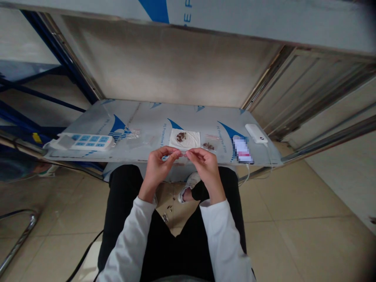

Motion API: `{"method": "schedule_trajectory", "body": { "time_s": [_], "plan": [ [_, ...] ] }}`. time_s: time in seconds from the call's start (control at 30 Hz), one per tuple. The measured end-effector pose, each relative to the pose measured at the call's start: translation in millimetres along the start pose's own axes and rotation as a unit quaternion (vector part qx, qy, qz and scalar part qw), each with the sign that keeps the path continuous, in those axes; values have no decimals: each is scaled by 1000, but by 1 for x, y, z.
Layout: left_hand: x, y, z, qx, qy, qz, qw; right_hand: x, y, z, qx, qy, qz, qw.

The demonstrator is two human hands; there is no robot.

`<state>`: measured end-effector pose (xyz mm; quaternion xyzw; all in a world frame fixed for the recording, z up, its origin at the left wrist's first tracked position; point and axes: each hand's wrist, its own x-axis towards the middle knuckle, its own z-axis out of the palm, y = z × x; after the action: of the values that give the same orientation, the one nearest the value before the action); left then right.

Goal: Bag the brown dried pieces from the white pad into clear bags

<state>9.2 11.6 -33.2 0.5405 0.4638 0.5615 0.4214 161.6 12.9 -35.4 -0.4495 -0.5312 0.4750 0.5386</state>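
My left hand [162, 163] and my right hand [203, 161] meet over the front edge of the shelf, thumbs and forefingers pinched. Between the fingertips is something small and clear, too fine to name. Just behind them lies a white cloth [192, 139] bearing a small pile of brown bits [181, 136]. To the right of the cloth is a clear plastic bag [208, 146] with more brown bits, beside some thin pinkish strips [212, 137]. Left of my hands, another clear bag [134, 134] holds pale small pieces.
A white power strip [94, 141] lies at the shelf's left end. On the right are a phone [242, 149] and a white power bank [256, 133] with a cable. An upper shelf [235, 19] overhangs the back. Small bits [165, 217] lie on the floor between my legs.
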Motion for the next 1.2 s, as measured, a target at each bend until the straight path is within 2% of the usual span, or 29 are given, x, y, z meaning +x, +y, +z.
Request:
{"method": "schedule_trajectory", "body": {
  "time_s": [0.13,0.27,0.37,0.47,0.7,0.93,1.07,1.2],
  "plan": [
    [-10,-18,4,-54,-19,-42,997,-5,18,5,-13,32,2,999],
    [-15,-28,5,-39,-1,-52,998,-8,20,7,8,8,26,1000],
    [-13,-27,7,-46,2,-51,998,-6,20,5,38,-10,35,999],
    [-10,-25,10,-70,-5,-63,996,-4,24,3,55,1,27,998],
    [-11,-31,16,-70,42,-59,995,-4,32,3,78,14,30,996],
    [-12,-31,23,-63,66,-38,995,-7,29,7,50,39,11,998],
    [-13,-29,26,-60,67,-31,995,-8,28,6,64,37,12,997],
    [-14,-28,25,-103,40,-47,993,-9,28,3,73,33,9,997]
  ]
}}
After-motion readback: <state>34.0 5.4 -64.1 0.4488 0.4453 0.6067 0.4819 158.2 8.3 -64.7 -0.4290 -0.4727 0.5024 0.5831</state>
